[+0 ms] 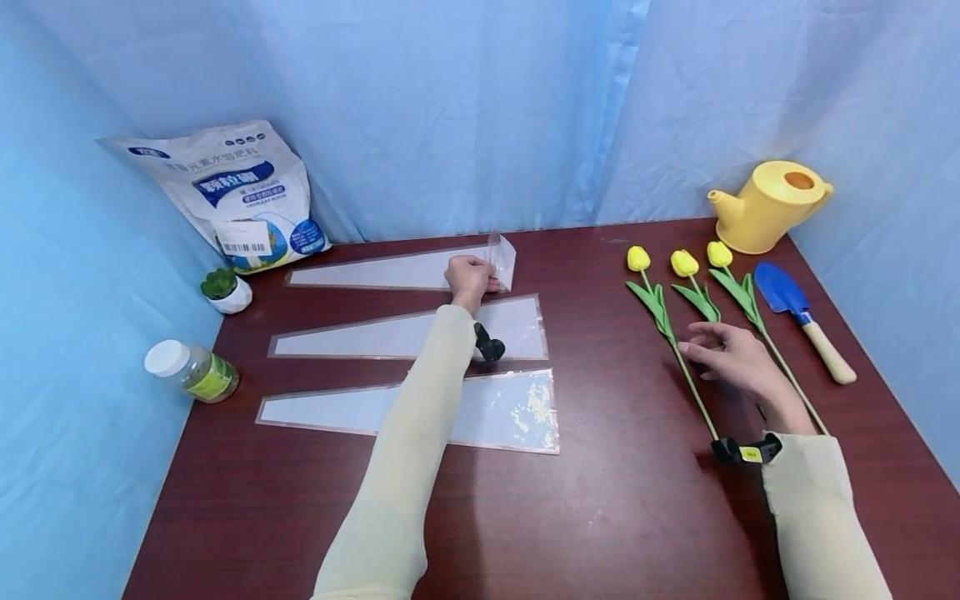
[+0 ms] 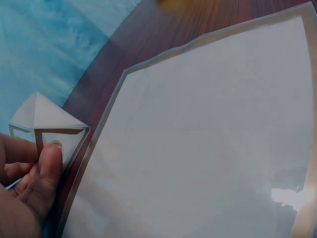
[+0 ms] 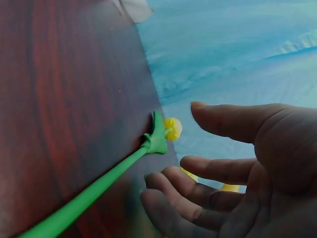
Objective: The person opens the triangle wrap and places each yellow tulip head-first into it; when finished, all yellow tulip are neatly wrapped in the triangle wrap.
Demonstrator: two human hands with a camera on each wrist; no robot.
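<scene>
Along the back: fertiliser bag (image 1: 238,193), small potted plant (image 1: 225,290), white-capped jar (image 1: 192,370), yellow watering can (image 1: 767,205), blue trowel (image 1: 802,317). Between the arms, two more clear sleeves (image 1: 420,335) flat, middle one under the left forearm. Left hand (image 1: 469,278) pinching the lifted corner of the far clear sleeve (image 1: 405,270). Right hand (image 1: 733,355) spread, fingers relaxed, just over three yellow tulips (image 1: 684,287); touching or not, cannot tell. Dark red wooden bench (image 1: 630,500), blue curtains all round.
</scene>
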